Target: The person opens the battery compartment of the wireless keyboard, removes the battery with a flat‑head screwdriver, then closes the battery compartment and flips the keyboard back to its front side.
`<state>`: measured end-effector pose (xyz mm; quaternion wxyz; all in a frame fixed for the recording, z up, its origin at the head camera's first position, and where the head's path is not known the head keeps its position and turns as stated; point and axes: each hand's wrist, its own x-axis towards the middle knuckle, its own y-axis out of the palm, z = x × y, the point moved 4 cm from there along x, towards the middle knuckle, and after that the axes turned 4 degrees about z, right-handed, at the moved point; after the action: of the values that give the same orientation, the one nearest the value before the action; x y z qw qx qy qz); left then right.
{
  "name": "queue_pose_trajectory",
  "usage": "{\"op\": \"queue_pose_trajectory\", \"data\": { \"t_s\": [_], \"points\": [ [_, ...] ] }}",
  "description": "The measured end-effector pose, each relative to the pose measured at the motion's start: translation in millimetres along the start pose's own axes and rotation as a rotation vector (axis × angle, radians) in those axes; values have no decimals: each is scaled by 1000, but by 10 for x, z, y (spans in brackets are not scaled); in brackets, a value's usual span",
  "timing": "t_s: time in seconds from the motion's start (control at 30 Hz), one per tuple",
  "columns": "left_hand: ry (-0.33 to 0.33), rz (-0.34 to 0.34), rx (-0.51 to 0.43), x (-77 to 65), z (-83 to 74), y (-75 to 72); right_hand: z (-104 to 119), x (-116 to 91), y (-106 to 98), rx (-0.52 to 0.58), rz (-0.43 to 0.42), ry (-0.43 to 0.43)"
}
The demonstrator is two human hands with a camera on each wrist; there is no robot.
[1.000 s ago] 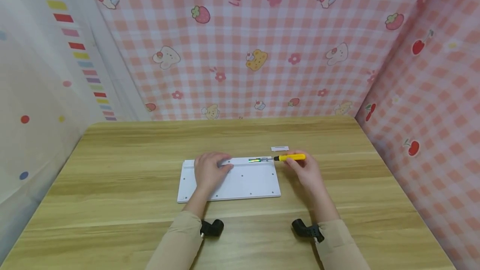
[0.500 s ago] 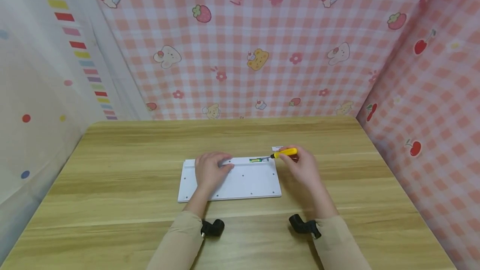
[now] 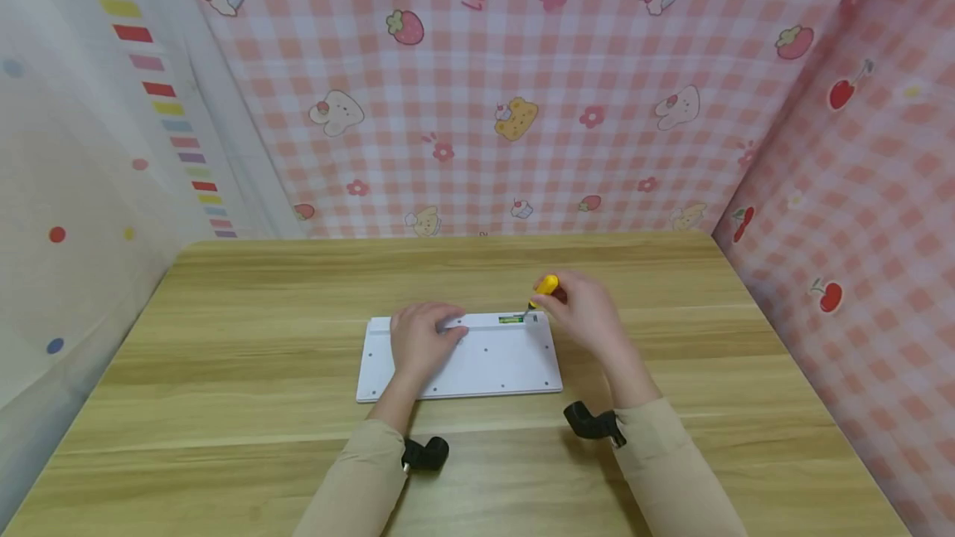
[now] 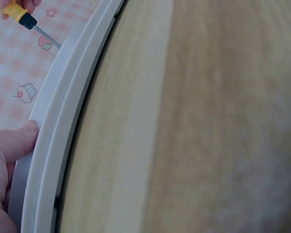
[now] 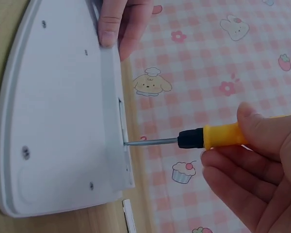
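Observation:
A white keyboard (image 3: 477,367) lies underside up on the table, screws dotting its back. My left hand (image 3: 424,344) grips its raised far ridge, thumb on the near face and fingers over the far edge. In that ridge, toward the right, a green battery (image 3: 511,320) sits in the uncovered battery slot. My right hand (image 3: 585,313) pinches a yellow-handled screwdriver (image 5: 223,136) between thumb and fingers. Its shaft stands steeply, with the tip at the slot's right part in the right wrist view. Whether the tip touches the battery's end cannot be told.
A small white battery cover (image 5: 129,216) lies on the table beside the keyboard's corner; my right hand hides it in the head view. The wooden table (image 3: 261,288) ends at a pink checked cloth (image 3: 477,164) behind. Black wrist cameras (image 3: 427,454) sit on both sleeves.
My right hand has moved left and slightly up, tipping the screwdriver from nearly flat to steep, its tip shifting left in the slot. My left hand keeps its grip on the keyboard.

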<state>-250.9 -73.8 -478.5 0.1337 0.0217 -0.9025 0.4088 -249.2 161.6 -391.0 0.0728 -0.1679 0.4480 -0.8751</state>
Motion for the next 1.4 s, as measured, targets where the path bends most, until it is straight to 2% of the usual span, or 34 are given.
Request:
{"op": "queue_pose_trajectory", "data": {
  "t_s": [0.3,0.5,0.6,0.83,0.97,1.23,1.4],
  "points": [
    [17,-13,0,-5,3,0,-24,70,-23,-10,63,19],
    [21,-20,5,-1,15,4,41,132,-20,-98,82,-27],
    [23,-21,5,-1,15,6,83,158,-17,-126,95,-24],
    [24,-20,13,-3,13,5,31,154,-14,-62,86,28],
    [24,-23,11,-9,7,-4,-111,88,-13,81,54,92],
    [25,-24,6,-13,2,-4,-654,-103,97,651,-11,277],
    [25,-26,11,-10,2,-1,-828,-185,179,855,-25,336]
  ]
}}
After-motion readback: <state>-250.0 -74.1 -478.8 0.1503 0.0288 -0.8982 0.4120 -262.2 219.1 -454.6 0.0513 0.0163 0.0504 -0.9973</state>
